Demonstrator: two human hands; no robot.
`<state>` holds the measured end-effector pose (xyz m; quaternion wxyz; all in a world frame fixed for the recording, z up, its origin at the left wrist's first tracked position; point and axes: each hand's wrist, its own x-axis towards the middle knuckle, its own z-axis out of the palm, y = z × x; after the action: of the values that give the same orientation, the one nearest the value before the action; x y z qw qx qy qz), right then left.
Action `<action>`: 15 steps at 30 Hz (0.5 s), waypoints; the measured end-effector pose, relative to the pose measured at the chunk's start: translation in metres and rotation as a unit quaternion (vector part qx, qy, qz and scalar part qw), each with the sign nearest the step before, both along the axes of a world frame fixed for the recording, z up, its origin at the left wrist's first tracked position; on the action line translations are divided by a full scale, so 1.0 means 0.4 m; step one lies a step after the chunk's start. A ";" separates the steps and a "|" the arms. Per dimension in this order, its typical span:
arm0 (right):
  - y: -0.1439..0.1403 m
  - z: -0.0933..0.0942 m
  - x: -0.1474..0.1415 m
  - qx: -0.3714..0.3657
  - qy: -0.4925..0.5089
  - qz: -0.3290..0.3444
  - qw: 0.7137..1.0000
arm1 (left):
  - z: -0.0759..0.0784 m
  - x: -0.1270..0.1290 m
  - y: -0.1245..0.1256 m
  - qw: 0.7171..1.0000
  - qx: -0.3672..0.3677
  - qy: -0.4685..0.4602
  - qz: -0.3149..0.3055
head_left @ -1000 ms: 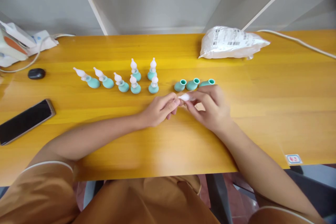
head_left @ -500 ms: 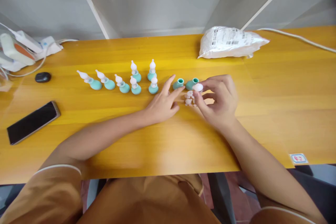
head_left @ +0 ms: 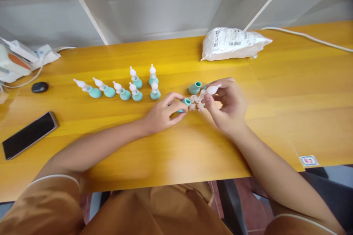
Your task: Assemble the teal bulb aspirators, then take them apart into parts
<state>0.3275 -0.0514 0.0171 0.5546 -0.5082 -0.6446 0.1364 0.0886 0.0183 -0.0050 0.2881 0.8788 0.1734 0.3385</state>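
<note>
The left hand (head_left: pixel 163 115) has its fingers curled round one open-mouthed teal bulb (head_left: pixel 185 103), mouth toward the right hand (head_left: pixel 229 105), which pinches one white tip (head_left: pixel 214 89) between thumb and fingers. Small clear pieces (head_left: pixel 193 98) lie between the hands, too bunched to count. Just beyond stand two more teal bulbs (head_left: pixel 194 88), one mostly hidden by the right hand. Leftward on the counter (head_left: pixel 176 154) are seven white-topped teal bulbs (head_left: pixel 95 93), one mouse (head_left: pixel 40 87) and one phone (head_left: pixel 30 136). Farther back lies one plastic packet (head_left: pixel 234 46), its printed label too small to read; near the front edge, one sticker (head_left: pixel 309 160) bears an illegible red mark.
</note>
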 end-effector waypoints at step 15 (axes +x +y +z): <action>0.018 -0.028 -0.014 -0.117 0.215 0.137 0.960 | -0.019 0.008 -0.007 0.966 -0.247 -0.028 -0.062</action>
<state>0.3219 -0.0444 0.0058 0.5930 -0.4352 -0.5533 0.3909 0.0917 0.0157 -0.0125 0.5220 0.7793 0.1883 0.2912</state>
